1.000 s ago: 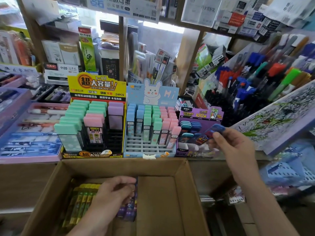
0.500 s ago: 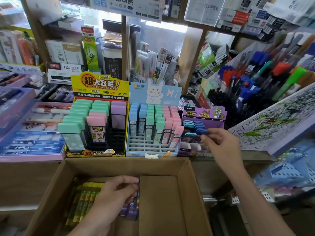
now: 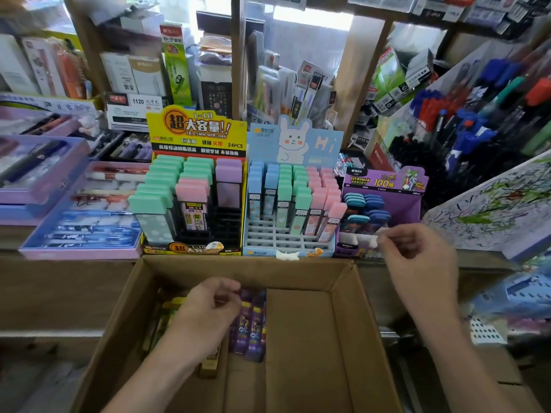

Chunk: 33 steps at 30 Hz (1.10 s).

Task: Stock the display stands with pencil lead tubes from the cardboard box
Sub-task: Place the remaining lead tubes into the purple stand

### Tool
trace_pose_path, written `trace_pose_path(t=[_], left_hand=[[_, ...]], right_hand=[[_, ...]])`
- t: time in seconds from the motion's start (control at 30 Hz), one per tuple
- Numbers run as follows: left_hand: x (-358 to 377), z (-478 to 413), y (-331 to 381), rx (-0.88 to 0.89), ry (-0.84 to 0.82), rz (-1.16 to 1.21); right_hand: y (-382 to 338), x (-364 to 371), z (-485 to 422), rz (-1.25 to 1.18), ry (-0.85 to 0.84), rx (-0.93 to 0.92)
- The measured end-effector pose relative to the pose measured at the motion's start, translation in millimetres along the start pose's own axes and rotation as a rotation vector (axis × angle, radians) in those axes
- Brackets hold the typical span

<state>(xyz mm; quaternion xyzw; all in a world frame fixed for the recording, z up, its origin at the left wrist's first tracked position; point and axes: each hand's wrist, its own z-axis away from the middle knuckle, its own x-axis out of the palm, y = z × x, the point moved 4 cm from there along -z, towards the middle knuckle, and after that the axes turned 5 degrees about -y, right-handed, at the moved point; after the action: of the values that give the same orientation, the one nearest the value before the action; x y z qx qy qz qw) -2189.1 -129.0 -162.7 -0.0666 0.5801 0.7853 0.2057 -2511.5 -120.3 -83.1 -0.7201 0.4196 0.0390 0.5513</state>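
An open cardboard box point(image 3: 298, 271) sits below the shelf edge. Inside it lie purple lead tubes point(image 3: 253, 320) and yellow-green tubes point(image 3: 174, 304). My left hand point(image 3: 205, 314) is down in the box, its fingers curled round the top of a purple tube. Three display stands line the shelf: a yellow one point(image 3: 195, 135), a pale blue rabbit one point(image 3: 295, 144) and a small purple one point(image 3: 384, 181) holding blue- and teal-capped tubes point(image 3: 366, 208). My right hand point(image 3: 420, 257) hovers at the purple stand's front right corner, fingers loosely curled and holding nothing.
Lilac pen trays point(image 3: 83, 210) fill the shelf to the left. Racks of pens point(image 3: 477, 114) and a scribbled test pad point(image 3: 492, 210) slope on the right. A cardboard divider point(image 3: 298, 338) splits the box; its right half shows bare cardboard.
My right hand carried a blue-capped tube to the purple stand, left it there and drew back toward me with nothing in it. My left hand stayed on the purple tubes in the box.
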Motion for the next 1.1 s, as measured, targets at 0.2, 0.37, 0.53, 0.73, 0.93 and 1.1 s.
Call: trace_pose_path(t=[0.2, 0.37, 0.53, 0.73, 0.93, 1.1], left_hand=[[-29, 18, -12, -0.019, -0.062, -0.253], [-38, 39, -27, -0.054, -0.073, -0.341], [-38, 44, -42, -0.106, -0.109, -0.291], [-38, 42, -49, -0.088, -0.118, -0.258], [-37, 39, -53, -0.08, -0.116, -0.271], [-35, 38, -54, -0.079, -0.114, -0.29]], right_hand=[[-42, 62, 78, 0.038, -0.591, 0.107], [-45, 121, 124, 0.263, -1.085, 0.146], [-36, 159, 117, 0.444, -1.1, -0.021], [-15, 190, 107, 0.556, -1.187, -0.143], [-6, 201, 102, 0.608, -1.161, -0.199], [-3, 201, 103, 0.592, -1.172, -0.207]])
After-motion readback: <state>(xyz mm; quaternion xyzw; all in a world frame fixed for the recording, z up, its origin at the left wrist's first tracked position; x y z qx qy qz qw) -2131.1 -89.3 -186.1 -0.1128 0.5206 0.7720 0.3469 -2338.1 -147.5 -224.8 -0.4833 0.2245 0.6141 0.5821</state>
